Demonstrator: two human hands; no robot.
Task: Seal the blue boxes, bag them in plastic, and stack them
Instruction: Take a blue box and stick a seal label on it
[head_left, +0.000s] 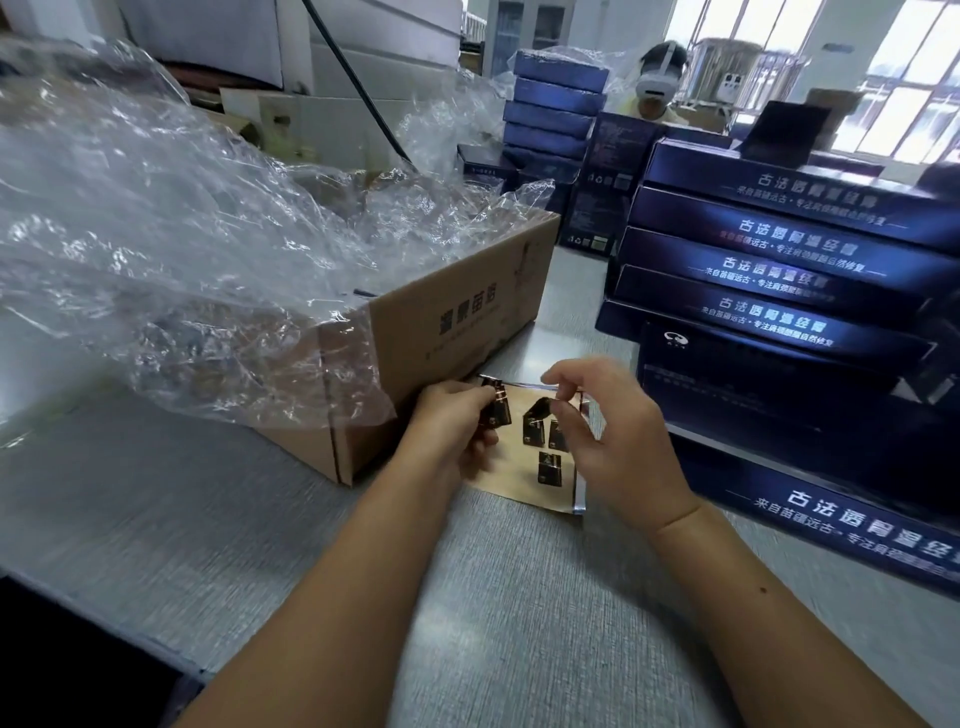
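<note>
A tan sticker sheet (524, 475) with several dark seal stickers lies on the grey table in front of me. My left hand (457, 426) grips the sheet's upper left corner, its fingers curled round the edge. My right hand (618, 436) pinches the top of a sticker (537, 415) that is partly lifted off the sheet. A stack of blue boxes (779, 270) with white lettering stands at the right, tilted and overlapping. One larger blue box (831, 519) lies flat under them, close to my right wrist.
An open brown cardboard carton (457, 332) full of crumpled clear plastic (171, 234) sits at the left, touching the sheet's far corner. More blue boxes (556, 109) are stacked at the back. A person wearing a white headset (657, 83) sits behind them.
</note>
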